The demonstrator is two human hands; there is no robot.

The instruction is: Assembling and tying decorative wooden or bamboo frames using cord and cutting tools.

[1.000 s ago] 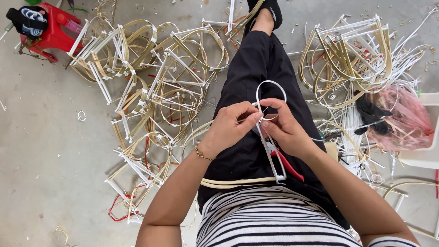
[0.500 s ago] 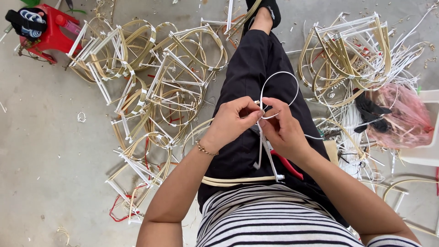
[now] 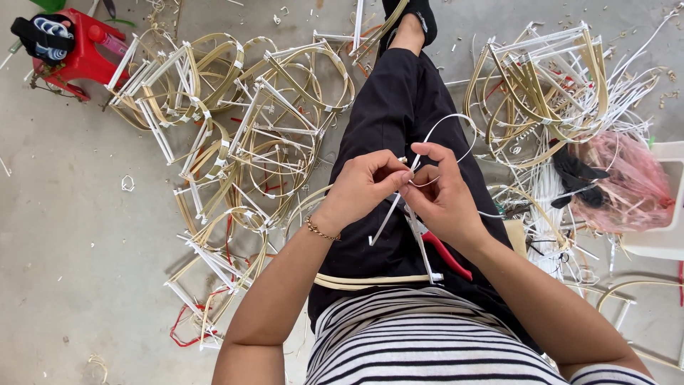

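She sits on the concrete floor (image 3: 64, 235) with one black-trousered leg (image 3: 399, 107) stretched out, and everything is best placed from that leg. Right above the thigh her two hands meet. The left hand (image 3: 363, 187) is closed, fingertips pinched on a thin white strip (image 3: 388, 210) that slants down toward her lap. The right hand (image 3: 443, 194) is closed too, thumb and forefinger nipping a white cord loop (image 3: 456, 132) that arcs up over the knee. The fingertips of both hands touch where strip and loop come together.

Across her lap, nearer her striped shirt (image 3: 427, 342), lies a curved pale bamboo band (image 3: 370, 280), with red-handled pliers (image 3: 447, 253) just beside it under the right wrist.

To the leg's left a heap of bamboo-and-white frames (image 3: 242, 135) spreads over the floor; beyond it, at the far corner, stands a red stool (image 3: 82, 53) with a dark bundle on top. To the leg's right is a second tangle of frames (image 3: 548, 85), and past that a white tub (image 3: 662, 228) with a pink plastic bag (image 3: 627, 185) bulging out of it; what is in the bag I cannot tell. A black glove-like cloth (image 3: 573, 178) lies against the bag.
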